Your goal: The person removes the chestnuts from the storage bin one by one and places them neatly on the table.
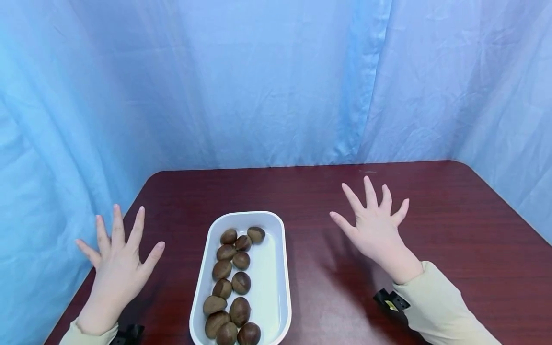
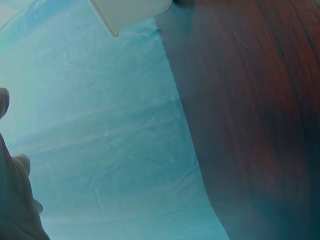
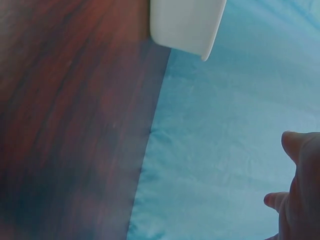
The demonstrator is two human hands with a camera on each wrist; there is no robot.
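Observation:
Both hands are held up over the table with their fingers spread wide, and neither one holds anything. My left hand [image 1: 115, 273] is at the lower left in the head view, to the left of a white tray [image 1: 282, 287]. On the other side of the tray, farther off, my right hand [image 1: 377, 232] casts a shadow on the tabletop. Several brown chestnuts [image 1: 240, 310] lie in the tray, gathered along its left and middle. Each wrist view catches part of a hand at its edge and one end of the tray [image 3: 185, 25].
The dark red wooden table [image 1: 319, 201] has rounded far corners. Blue curtains [image 1: 267, 86] hang behind it and at both sides. A small black device [image 1: 391, 301] is strapped at the right wrist, and the tray's right strip shows bare white bottom.

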